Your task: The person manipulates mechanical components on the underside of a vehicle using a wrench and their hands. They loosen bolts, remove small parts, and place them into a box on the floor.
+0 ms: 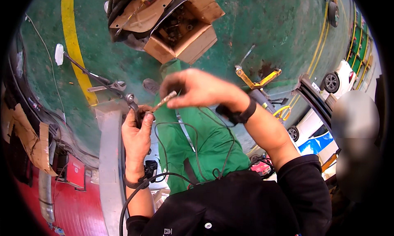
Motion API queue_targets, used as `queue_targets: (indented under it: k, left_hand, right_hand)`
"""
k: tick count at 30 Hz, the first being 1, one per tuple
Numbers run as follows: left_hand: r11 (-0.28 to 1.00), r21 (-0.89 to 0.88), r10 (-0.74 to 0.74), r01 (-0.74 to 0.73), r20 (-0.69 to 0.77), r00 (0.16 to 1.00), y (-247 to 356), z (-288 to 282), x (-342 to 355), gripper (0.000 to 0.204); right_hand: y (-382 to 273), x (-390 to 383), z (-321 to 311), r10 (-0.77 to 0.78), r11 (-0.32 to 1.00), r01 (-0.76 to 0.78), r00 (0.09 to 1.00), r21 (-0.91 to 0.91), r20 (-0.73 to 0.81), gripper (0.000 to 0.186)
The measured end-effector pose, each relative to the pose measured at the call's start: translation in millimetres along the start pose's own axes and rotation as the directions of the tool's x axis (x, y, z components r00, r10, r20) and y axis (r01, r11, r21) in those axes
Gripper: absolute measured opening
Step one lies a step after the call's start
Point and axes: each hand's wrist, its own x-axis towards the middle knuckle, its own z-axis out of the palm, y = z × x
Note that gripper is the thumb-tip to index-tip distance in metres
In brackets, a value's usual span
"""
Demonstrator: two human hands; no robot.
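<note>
My left hand (137,133) is closed around a dark metal tool with a bright ring-shaped end (130,98), most of it hidden by the fingers. Just above that thumb, a slim brass-coloured metal rod (164,99) slants up to the right. Its lower tip comes close to the left fingertips; whether they touch, I cannot make out. My right hand (201,88) is bent over the rod's upper end, thumb and fingers closing on it, the fingers partly blurred. Beyond the left hand lie an adjustable wrench (108,87) and a long dark bar (84,69).
An open cardboard box (197,43) of metal parts stands ahead on the green floor, beside tools on a cardboard sheet (143,14). A yellow-armed metal frame (258,80) lies right. A grey metal beam (111,166) runs along my left. Black cables (197,133) hang across my lap.
</note>
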Motion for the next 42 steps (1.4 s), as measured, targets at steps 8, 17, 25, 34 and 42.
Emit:
queue_targets:
  k: [8, 17, 25, 34, 42]
  left_hand:
    - [0.999, 0.032, -0.004, 0.007, -0.090, 0.996, -13.4, -10.2, -2.3, 0.018]
    - [0.997, 0.068, 0.053, -0.045, -0.127, 0.991, -21.4, -9.4, -4.2, 0.022]
    - [0.993, 0.099, 0.085, -0.070, -0.151, 0.985, -24.7, -11.8, -3.3, 0.022]
    - [0.991, 0.088, 0.111, -0.098, -0.153, 0.982, -23.1, -9.7, -10.1, 0.019]
    - [0.995, 0.072, 0.074, -0.063, -0.176, 0.982, -17.1, -14.4, -30.6, 0.016]
  right_hand:
    - [-5.8, 74.3, -88.8, -0.304, 0.252, -0.504, 0.769, -0.826, -0.562, 0.014]
    - [21.6, 105.1, -83.8, -0.197, 0.257, -0.487, 0.820, -0.835, -0.538, 0.013]
    - [19.8, 109.2, -73.5, -0.131, 0.164, -0.535, 0.821, -0.829, -0.556, 0.015]
    - [30.6, 114.8, -78.9, -0.175, 0.031, -0.447, 0.878, -0.894, -0.445, 0.016]
    - [30.2, 127.6, -82.8, -0.095, -0.099, -0.412, 0.910, -0.906, -0.403, 0.024]
